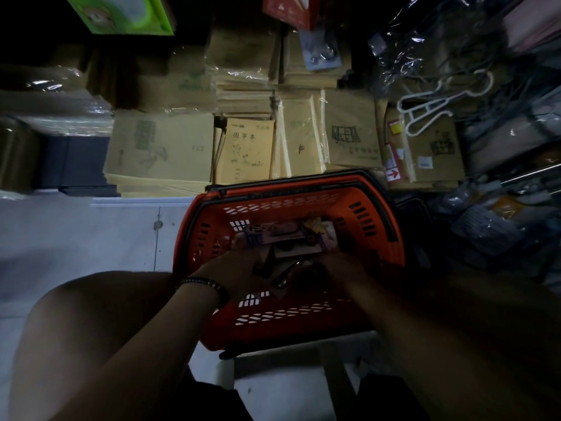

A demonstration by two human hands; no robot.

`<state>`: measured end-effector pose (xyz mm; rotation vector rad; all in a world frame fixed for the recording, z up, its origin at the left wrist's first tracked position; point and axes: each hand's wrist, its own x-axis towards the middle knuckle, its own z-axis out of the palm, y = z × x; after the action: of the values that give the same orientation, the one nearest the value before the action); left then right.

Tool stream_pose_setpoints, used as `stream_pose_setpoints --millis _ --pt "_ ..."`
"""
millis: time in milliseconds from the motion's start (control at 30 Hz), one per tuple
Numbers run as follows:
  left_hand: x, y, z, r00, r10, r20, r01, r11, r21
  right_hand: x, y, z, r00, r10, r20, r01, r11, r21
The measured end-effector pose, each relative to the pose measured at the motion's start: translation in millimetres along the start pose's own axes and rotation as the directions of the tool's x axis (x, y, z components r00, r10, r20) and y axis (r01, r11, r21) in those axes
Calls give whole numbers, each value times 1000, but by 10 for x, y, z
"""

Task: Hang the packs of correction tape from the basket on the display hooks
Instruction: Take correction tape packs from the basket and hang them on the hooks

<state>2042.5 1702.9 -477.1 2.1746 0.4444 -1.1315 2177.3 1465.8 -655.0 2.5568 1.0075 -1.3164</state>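
Note:
An orange plastic basket with black handles stands on the floor in front of me. Inside it lie several packs of correction tape, purple and pale, blurred in the dim light. Both my hands reach down into the basket. My left hand, with a dark bead bracelet on its wrist, grips the near left side of the bunch of packs. My right hand grips the near right side of the same bunch. The fingers are in shadow and partly hidden by the packs. No display hooks are in view.
Stacks of tan exercise books wrapped in plastic fill a low shelf behind the basket. A white hanger and clear plastic bags lie at the right. A green box sits at top left. My bare knee is at lower left.

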Motion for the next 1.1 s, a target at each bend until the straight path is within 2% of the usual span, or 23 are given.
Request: stream_pose_setpoints --millis 67,100,133,167,233,300,333,400,467,533,567,633,700,733,800,933,1000,1100 --pt "-44 15 -16 1000 -9 -7 9 999 -32 -123 15 -122 999 27 -41 -19 980 199" --pt "-60 11 -13 1000 -18 -15 17 998 -59 -169 9 -184 997 23 -71 4 935 355" --pt "-77 14 -21 999 -24 -30 22 996 -86 -218 -20 -254 994 0 -113 59 851 521" --pt "-83 2 -17 999 -22 -48 17 995 -103 -266 -75 -322 989 -27 -145 119 726 678" --pt "-17 -100 16 996 -20 -85 10 992 -126 -402 -271 -444 988 -54 -146 155 425 892" --pt "109 -209 61 993 -11 -120 -13 980 -200 -472 -491 -487 992 -58 -108 118 220 968" --pt "183 -272 94 991 -2 -136 -29 973 -228 -498 -588 -490 993 -61 -102 110 165 980" --pt "174 -290 49 979 -27 -204 -49 933 -357 -534 -746 -491 992 -88 -95 103 83 991" --pt "133 -302 2 954 -149 -260 0 868 -496 -532 -830 -475 995 -80 -55 55 -3 998" --pt "117 -329 -25 927 -204 -315 10 853 -522 -475 -872 -428 998 -65 5 -10 -64 998" --pt "96 -324 -40 914 -203 -351 -6 859 -512 -424 -869 -391 997 -72 32 -36 -52 998" --pt "76 -342 -59 885 -206 -418 -23 876 -481 -276 -859 -296 996 -23 91 -90 58 994" --pt "58 -393 -62 856 -213 -471 -16 900 -436 -134 -822 -228 983 155 98 -131 218 967" --pt "60 -423 -66 847 -232 -479 7 905 -425 -61 -794 -204 960 269 73 -146 263 954" --pt "57 -450 -91 835 -279 -475 42 891 -451 74 -780 -178 914 402 52 -156 230 960" --pt "92 -525 -88 859 -286 -424 43 866 -498 395 -812 -182 858 514 15 -124 180 976" --pt "130 -616 -60 878 -277 -391 56 869 -491 528 -808 -165 798 596 84 -223 163 961" --pt "158 -677 -37 890 -261 -374 85 901 -426 953 -537 152 753 648 116 -345 238 908"
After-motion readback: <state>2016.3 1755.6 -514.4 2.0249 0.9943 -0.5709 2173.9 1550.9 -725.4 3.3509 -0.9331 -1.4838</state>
